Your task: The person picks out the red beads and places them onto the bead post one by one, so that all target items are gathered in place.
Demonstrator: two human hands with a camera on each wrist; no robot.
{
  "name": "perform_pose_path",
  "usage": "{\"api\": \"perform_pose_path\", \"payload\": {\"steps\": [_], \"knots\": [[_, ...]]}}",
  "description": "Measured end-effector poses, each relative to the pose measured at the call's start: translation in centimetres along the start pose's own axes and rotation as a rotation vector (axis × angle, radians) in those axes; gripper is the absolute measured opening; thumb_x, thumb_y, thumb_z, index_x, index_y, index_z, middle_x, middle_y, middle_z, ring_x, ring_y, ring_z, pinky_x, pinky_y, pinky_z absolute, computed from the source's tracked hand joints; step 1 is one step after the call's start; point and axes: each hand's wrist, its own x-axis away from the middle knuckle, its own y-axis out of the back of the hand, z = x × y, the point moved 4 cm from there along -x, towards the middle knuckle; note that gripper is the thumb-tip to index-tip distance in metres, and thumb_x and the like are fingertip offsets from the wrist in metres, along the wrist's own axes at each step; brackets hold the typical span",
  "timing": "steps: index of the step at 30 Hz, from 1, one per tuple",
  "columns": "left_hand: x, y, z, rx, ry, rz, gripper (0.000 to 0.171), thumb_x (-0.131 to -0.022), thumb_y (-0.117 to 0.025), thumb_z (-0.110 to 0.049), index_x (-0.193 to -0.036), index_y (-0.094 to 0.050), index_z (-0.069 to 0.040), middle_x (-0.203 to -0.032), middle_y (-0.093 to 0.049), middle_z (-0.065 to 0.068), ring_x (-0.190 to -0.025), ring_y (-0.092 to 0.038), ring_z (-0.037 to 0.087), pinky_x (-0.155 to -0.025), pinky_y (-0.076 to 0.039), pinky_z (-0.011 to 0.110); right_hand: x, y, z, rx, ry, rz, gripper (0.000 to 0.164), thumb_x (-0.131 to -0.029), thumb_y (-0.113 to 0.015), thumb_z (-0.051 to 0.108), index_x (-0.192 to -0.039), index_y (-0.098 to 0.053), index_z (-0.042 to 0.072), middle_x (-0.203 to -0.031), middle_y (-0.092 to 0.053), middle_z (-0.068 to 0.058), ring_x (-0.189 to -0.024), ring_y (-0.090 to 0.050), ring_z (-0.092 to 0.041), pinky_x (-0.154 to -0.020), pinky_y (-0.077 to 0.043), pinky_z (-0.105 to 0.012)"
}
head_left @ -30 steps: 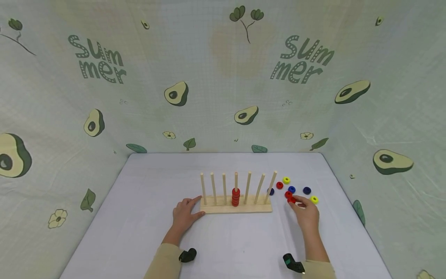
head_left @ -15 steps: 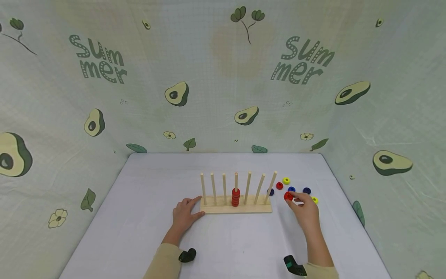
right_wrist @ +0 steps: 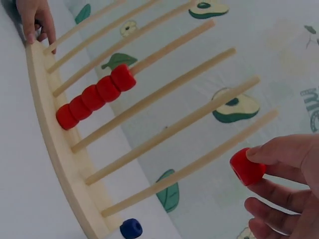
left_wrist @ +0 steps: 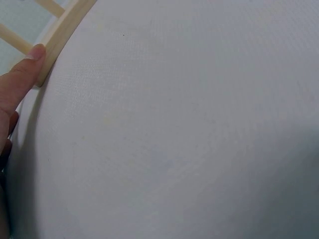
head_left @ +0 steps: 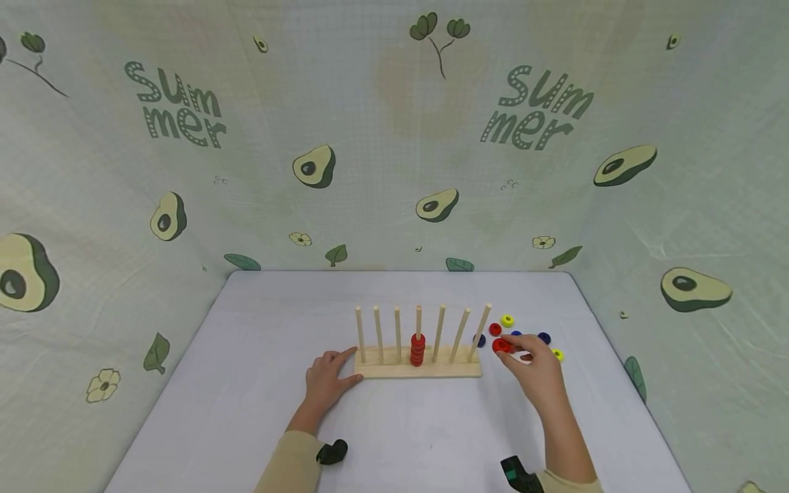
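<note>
A wooden peg stand (head_left: 382, 370) has a row of several upright pegs on a long base. Several red beads (head_left: 417, 350) are stacked on its middle peg. My left hand (head_left: 327, 381) holds the left end of the base, its thumb (left_wrist: 22, 74) on the wood in the left wrist view. Off the stand's right end, my right hand (head_left: 539, 370) pinches a red bead (right_wrist: 247, 167) between thumb and fingers. In the right wrist view that bead is raised and apart from the nearest peg.
Around the right hand lie loose beads: a red bead (head_left: 495, 330), a yellow bead (head_left: 507, 320), a dark blue bead (head_left: 544, 338) and another yellow bead (head_left: 557, 355). A dark blue bead (right_wrist: 131, 228) sits by the stand's right end. A printed cloth (head_left: 382, 171) rises behind the white table (head_left: 296, 294).
My right hand has picked up the red bead and moved it a little left towards the stand. The left hand and the stand have stayed in place.
</note>
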Motion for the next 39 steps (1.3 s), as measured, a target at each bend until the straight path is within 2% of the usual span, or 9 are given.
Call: {"api": "perform_pose_path", "payload": {"steps": [8,14,18,27,35,39], "knots": [[0.0,0.0,-0.1,-0.006,0.000,-0.005,0.065,-0.080,-0.076,-0.047,-0.138,-0.056,-0.027,-0.116,-0.054,0.009,-0.098,-0.049,0.027,-0.076,-0.035,0.043,0.5,0.2,2.2,0.008,0.092,0.008,0.033,-0.089,-0.070,0.010,-0.122,-0.068,0.004,-0.113,-0.061,-0.009,-0.103,-0.056,-0.029,-0.082,-0.051,-0.040],[0.1,0.0,-0.2,-0.005,-0.031,-0.035,0.064,-0.079,-0.077,-0.047,-0.136,-0.058,-0.024,-0.113,-0.054,0.009,-0.095,-0.050,0.026,-0.073,-0.034,0.041,0.5,0.4,3.5,-0.062,0.156,0.002,0.033,-0.088,-0.071,0.005,-0.120,-0.067,0.001,-0.111,-0.061,-0.009,-0.101,-0.062,-0.027,-0.081,-0.053,-0.031],[0.1,0.0,-0.2,-0.009,-0.030,-0.028,0.064,-0.079,-0.077,-0.047,-0.136,-0.057,-0.025,-0.113,-0.054,0.009,-0.094,-0.049,0.026,-0.073,-0.034,0.042,0.6,0.5,4.1,-0.106,0.174,0.004,0.032,-0.088,-0.072,0.004,-0.119,-0.067,0.001,-0.110,-0.060,-0.009,-0.100,-0.063,-0.026,-0.078,-0.053,-0.026],[0.1,0.1,-0.1,-0.020,-0.011,-0.002,0.065,-0.081,-0.076,-0.048,-0.138,-0.056,-0.026,-0.115,-0.054,0.009,-0.095,-0.049,0.026,-0.074,-0.034,0.042,0.6,0.3,5.9,-0.189,0.285,-0.015,0.031,-0.085,-0.073,-0.001,-0.116,-0.067,0.000,-0.111,-0.060,-0.009,-0.100,-0.065,-0.025,-0.082,-0.052,-0.030],[0.1,0.1,-0.1,-0.011,-0.007,0.001,0.065,-0.080,-0.076,-0.047,-0.138,-0.056,-0.026,-0.116,-0.053,0.009,-0.095,-0.049,0.026,-0.075,-0.034,0.042,0.6,-0.3,7.4,-0.247,0.369,-0.013,0.031,-0.084,-0.073,-0.004,-0.114,-0.068,0.001,-0.112,-0.064,-0.010,-0.100,-0.065,-0.024,-0.082,-0.047,-0.015],[0.1,0.0,0.0,0.002,0.000,0.006,0.065,-0.080,-0.076,-0.047,-0.138,-0.056,-0.026,-0.116,-0.053,0.009,-0.096,-0.048,0.025,-0.075,-0.033,0.041,0.6,-0.5,8.0,-0.230,0.410,-0.025,0.030,-0.084,-0.074,-0.001,-0.114,-0.069,0.005,-0.111,-0.065,-0.005,-0.100,-0.063,-0.019,-0.084,-0.045,-0.016]]}}
